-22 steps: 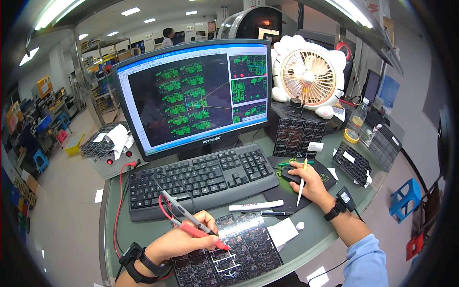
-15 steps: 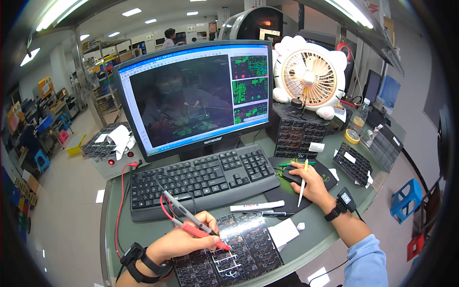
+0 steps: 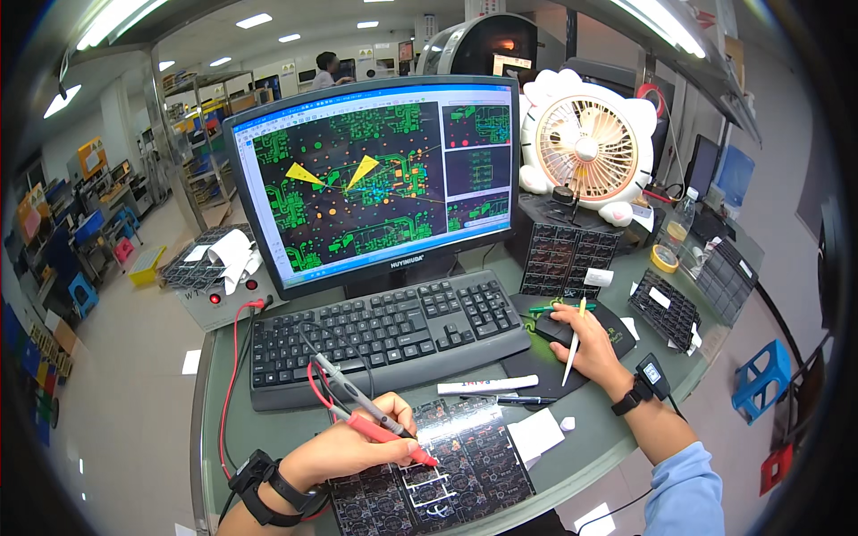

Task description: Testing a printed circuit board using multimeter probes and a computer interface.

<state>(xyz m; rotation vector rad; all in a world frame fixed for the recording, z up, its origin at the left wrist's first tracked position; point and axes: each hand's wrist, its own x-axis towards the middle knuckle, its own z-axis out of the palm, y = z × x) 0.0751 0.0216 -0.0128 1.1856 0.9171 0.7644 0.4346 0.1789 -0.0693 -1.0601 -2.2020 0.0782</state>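
My left hand (image 3: pixel 349 447) is closed round a red test probe (image 3: pixel 375 430) and a grey test probe (image 3: pixel 342 379). The red probe's tip meets a dark circuit board panel (image 3: pixel 490 478) marked with white lines; the grey probe's tip is hidden by my fingers. My right hand (image 3: pixel 599 355) rests over a black computer mouse (image 3: pixel 552 330) on a dark mouse pad (image 3: pixel 534 364). Between its fingers sits a slim yellow-and-white stick (image 3: pixel 571 355). Ahead, a monitor (image 3: pixel 357 192) displays a green board layout with two yellow pointers.
A black keyboard (image 3: pixel 393 338) lies below the monitor. A white marker (image 3: pixel 487 386), a pen and white paper (image 3: pixel 534 436) lie near the panel. Behind stand a cat-shaped fan (image 3: pixel 585 147), upright boards (image 3: pixel 567 259) and a bottle (image 3: pixel 677 219). A red lead (image 3: pixel 234 375) runs along the left.
The monitor's main window has gone from dark to a bright green layout with yellow pointers. The view has shifted slightly; both hands keep about the same places.
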